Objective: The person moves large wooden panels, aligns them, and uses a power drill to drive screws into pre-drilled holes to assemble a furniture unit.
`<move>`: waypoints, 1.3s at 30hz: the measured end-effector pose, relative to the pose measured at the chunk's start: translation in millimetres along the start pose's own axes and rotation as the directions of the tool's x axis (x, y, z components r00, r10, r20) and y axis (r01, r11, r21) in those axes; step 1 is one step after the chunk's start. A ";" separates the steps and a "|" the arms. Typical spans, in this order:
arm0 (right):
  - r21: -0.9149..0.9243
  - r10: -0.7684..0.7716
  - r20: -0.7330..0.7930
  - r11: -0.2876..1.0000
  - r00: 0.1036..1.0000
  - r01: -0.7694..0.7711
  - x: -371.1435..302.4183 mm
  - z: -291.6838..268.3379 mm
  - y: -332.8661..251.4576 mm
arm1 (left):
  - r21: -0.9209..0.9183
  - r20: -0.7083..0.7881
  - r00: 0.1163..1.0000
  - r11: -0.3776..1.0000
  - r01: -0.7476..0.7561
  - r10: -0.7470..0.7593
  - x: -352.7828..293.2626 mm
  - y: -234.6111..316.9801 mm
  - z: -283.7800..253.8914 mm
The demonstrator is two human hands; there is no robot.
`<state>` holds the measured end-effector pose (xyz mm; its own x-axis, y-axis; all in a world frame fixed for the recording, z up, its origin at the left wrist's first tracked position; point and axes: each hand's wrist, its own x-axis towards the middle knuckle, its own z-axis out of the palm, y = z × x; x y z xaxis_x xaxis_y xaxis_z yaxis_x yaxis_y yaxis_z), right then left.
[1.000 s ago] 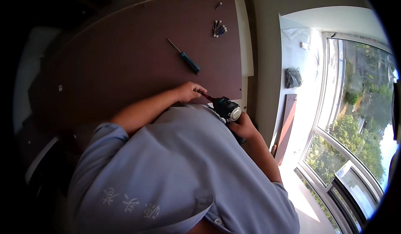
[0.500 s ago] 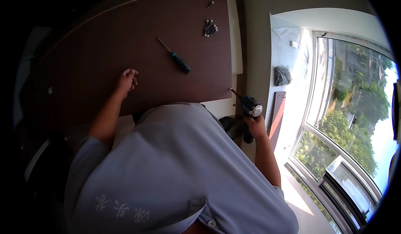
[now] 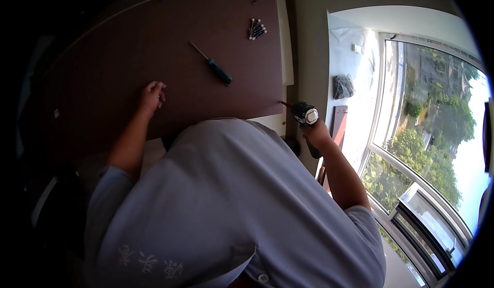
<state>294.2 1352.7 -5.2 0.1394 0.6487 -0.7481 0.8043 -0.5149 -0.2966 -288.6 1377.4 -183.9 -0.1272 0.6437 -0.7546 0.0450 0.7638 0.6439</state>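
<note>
My right hand grips a dark cordless drill by its handle, beyond the right edge of a large brown panel. The drill's long thin bit points left, its tip at the panel's right edge near my body. Over the near left part of the panel, my left hand has its fingers curled in; whatever they may hold is hidden. A screwdriver with a dark green handle lies on the panel between my hands, its shaft pointing away and to the left.
Several small metal fittings with white ends lie grouped at the panel's far right, and a single one lies farther off. Right of me are a window, a sill with a dark bundle, and a narrow brown board.
My right forearm has swung outward, and the drill is more level, its bit still at the panel's edge. The whole view has shifted slightly. My left hand stays curled in about the same place.
</note>
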 end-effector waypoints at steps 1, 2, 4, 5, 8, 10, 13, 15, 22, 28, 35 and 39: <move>0.133 0.062 0.016 0.989 0.998 -0.064 4.2 1.7 4.9 | -0.003 -0.003 1.000 1.000 0.003 -0.003 -1.9 1.3 0.8; 0.161 0.135 0.077 0.976 0.988 -0.146 4.9 0.2 11.6 | -0.006 0.005 1.000 1.000 0.003 -0.003 -2.2 0.7 0.7; 0.050 0.094 0.020 0.994 0.995 -0.095 -4.3 2.6 0.3 | -0.018 0.003 1.000 1.000 0.003 -0.003 -1.3 -1.5 -1.3; -0.004 0.071 -0.008 0.997 0.997 -0.071 -9.7 4.3 -3.7 | -0.031 0.003 1.000 1.000 0.000 0.000 0.8 -1.9 -1.7; -0.097 0.049 0.003 0.994 0.999 -0.049 -12.9 8.6 -6.7 | -0.052 0.000 1.000 0.999 0.005 -0.005 0.1 -4.2 -1.6; -0.113 0.047 -0.007 0.992 0.999 -0.047 -12.2 10.9 0.1 | -0.059 -0.012 1.000 0.998 0.012 -0.013 -4.0 3.2 2.3; 0.036 0.046 -0.002 0.998 0.999 -0.046 -8.6 12.2 13.0 | -0.270 0.035 0.998 0.960 0.068 -0.060 -10.3 -0.5 12.0; 0.150 0.049 0.029 0.987 0.998 -0.053 -9.4 3.9 12.8 | -0.361 0.112 0.994 0.931 0.053 -0.013 -17.9 -1.0 26.4; 0.466 -0.215 0.091 0.872 0.972 0.149 -63.4 -8.4 -64.2 | -0.317 0.389 0.921 0.943 0.097 0.036 -62.0 51.9 82.0; 0.834 -0.478 0.202 0.542 0.855 0.105 -59.0 14.7 -113.4 | 0.063 0.497 0.861 0.986 -0.154 0.103 -80.6 89.6 108.2; 0.837 -0.573 0.246 0.533 0.782 0.128 -43.1 13.3 -134.0 | 0.343 0.543 0.827 0.859 -0.379 0.148 -94.9 111.3 121.7; 0.804 -0.551 0.315 0.587 0.773 0.091 -31.2 13.9 -128.9 | 0.458 0.584 0.781 0.704 -0.543 0.221 -98.6 124.0 124.4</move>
<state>178.1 1391.1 48.1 -0.5174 0.6088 -0.6014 0.0203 -0.6938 -0.7199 -147.2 1414.6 -45.3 0.4897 0.6995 -0.5204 0.5550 0.2102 0.8048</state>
